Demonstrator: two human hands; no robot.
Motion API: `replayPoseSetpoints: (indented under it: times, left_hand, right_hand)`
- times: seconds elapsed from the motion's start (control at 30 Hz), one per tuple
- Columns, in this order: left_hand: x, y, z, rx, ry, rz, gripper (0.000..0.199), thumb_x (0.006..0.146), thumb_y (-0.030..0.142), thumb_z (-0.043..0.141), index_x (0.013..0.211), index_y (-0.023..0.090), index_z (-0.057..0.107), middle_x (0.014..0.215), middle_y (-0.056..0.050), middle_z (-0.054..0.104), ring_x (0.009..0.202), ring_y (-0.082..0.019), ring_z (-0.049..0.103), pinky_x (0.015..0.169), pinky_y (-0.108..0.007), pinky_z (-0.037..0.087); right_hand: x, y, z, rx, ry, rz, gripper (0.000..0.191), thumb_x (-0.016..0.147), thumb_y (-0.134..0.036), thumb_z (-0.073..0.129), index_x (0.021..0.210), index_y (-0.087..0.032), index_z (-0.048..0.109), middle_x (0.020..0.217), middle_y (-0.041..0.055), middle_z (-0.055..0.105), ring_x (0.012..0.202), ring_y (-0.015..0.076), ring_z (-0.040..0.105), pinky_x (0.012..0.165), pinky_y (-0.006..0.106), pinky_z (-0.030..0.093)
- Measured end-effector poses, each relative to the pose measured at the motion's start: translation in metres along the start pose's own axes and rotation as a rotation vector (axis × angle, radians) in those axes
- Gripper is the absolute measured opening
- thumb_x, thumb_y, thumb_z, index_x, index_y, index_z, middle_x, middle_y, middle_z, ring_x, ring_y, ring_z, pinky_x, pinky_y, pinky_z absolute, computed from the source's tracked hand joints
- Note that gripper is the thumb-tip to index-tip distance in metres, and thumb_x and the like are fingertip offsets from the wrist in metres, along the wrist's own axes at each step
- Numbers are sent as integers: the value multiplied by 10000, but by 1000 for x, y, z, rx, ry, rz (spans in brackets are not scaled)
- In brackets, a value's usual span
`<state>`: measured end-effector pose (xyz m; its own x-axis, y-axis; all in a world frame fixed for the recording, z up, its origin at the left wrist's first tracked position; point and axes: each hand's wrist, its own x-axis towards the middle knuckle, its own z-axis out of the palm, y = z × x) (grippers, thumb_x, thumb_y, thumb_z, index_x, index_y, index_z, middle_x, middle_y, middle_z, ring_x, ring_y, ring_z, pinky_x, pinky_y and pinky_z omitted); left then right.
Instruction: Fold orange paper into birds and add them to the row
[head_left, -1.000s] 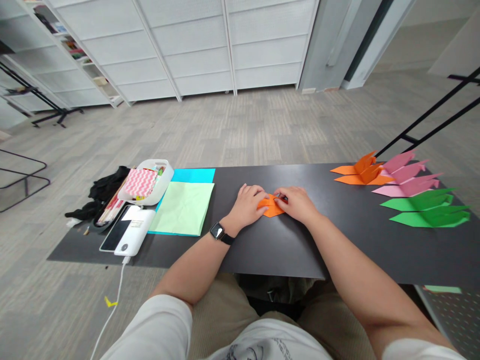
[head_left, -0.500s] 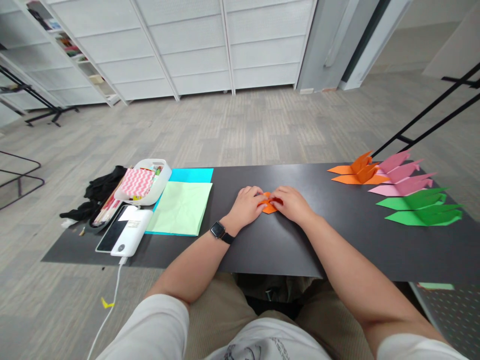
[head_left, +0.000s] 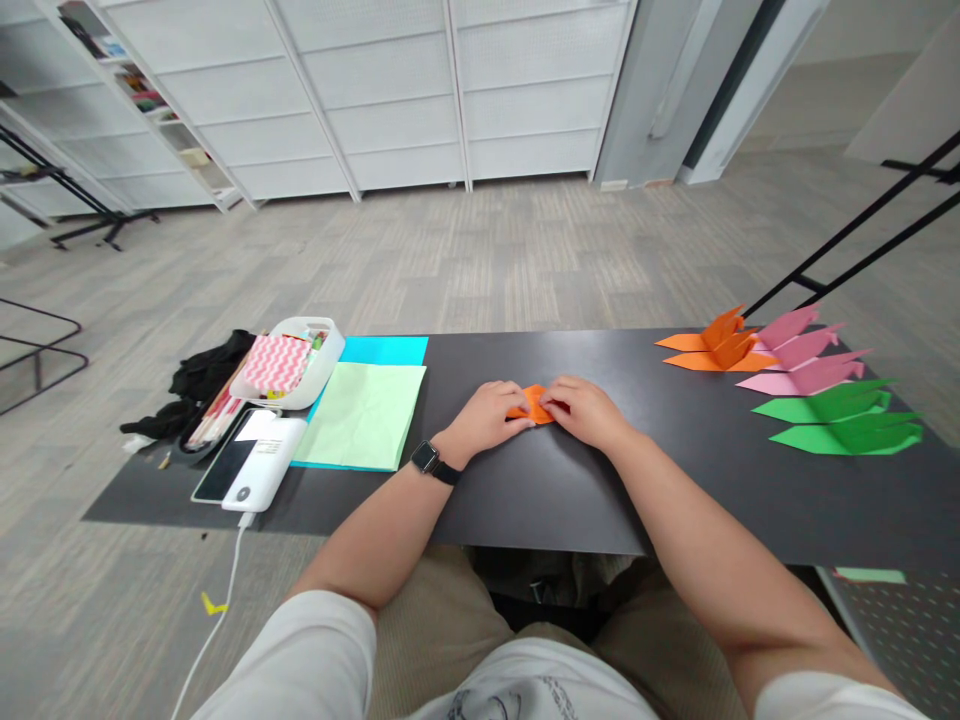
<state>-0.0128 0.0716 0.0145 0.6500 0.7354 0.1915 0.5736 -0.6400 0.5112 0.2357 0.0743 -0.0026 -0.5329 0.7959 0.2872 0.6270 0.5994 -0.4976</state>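
Observation:
A small folded piece of orange paper (head_left: 535,403) lies on the dark table between my two hands. My left hand (head_left: 493,418), with a black watch at the wrist, has its fingers closed on the paper's left side. The fingertips of my right hand (head_left: 581,408) pinch its right edge. Parts of the paper are hidden under the fingers, so its full shape cannot be seen.
Folded paper birds stand at the right: orange (head_left: 724,345), pink (head_left: 806,365) and green (head_left: 847,430). On the left are light green sheets (head_left: 360,415) over blue paper (head_left: 386,349), a white basket (head_left: 326,360), a white power bank (head_left: 266,465) with a cable, and a phone (head_left: 227,470).
My left hand has shifted slightly left and down, and more of the orange paper shows between my hands. My right hand stays nearly in place at its right edge.

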Motion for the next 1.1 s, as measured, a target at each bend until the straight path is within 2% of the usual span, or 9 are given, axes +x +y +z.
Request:
replayPoseSetpoints:
  times: [0.13, 0.2, 0.53, 0.77, 1.1]
  left_hand:
    - [1, -4, 3, -11, 26, 15, 152, 1018, 336, 699, 989, 241, 814, 1105, -59, 747, 1046, -228, 675, 1024, -395, 502]
    - [0, -6, 5, -1, 36, 33, 179, 1033, 329, 676, 985, 237, 822, 1107, -63, 747, 1044, -229, 667, 1021, -399, 498]
    - [0, -5, 2, 77, 27, -25, 181, 1035, 307, 675, 960, 223, 816, 1042, -66, 760, 976, -228, 651, 966, -392, 488]
    - [2, -6, 3, 137, 12, -30, 184, 1043, 311, 677, 949, 214, 802, 1066, -49, 766, 976, -215, 645, 961, -380, 486]
    - [2, -2, 1, 110, 18, -64, 120, 1028, 273, 682, 1017, 224, 790, 1083, -48, 765, 986, -212, 659, 989, -381, 491]
  right_hand:
    - [-3, -3, -10, 57, -40, -11, 134, 1002, -313, 668, 962, -267, 786, 973, 48, 737, 916, 219, 692, 865, 363, 534]
    - [-4, -4, -13, 72, -74, -27, 141, 986, -379, 712, 945, -268, 790, 956, 49, 731, 911, 222, 687, 878, 374, 534]
    - [-2, -4, -8, 32, -56, 7, 153, 1004, -269, 643, 920, -260, 771, 957, 48, 720, 928, 222, 681, 868, 371, 526]
    - [-3, 1, -2, 51, -12, 42, 85, 965, -265, 700, 892, -253, 742, 1021, 41, 685, 904, 196, 674, 862, 348, 532]
    - [-1, 0, 1, 27, -12, 87, 70, 916, -216, 722, 854, -249, 717, 1011, 31, 672, 879, 191, 661, 837, 338, 525]
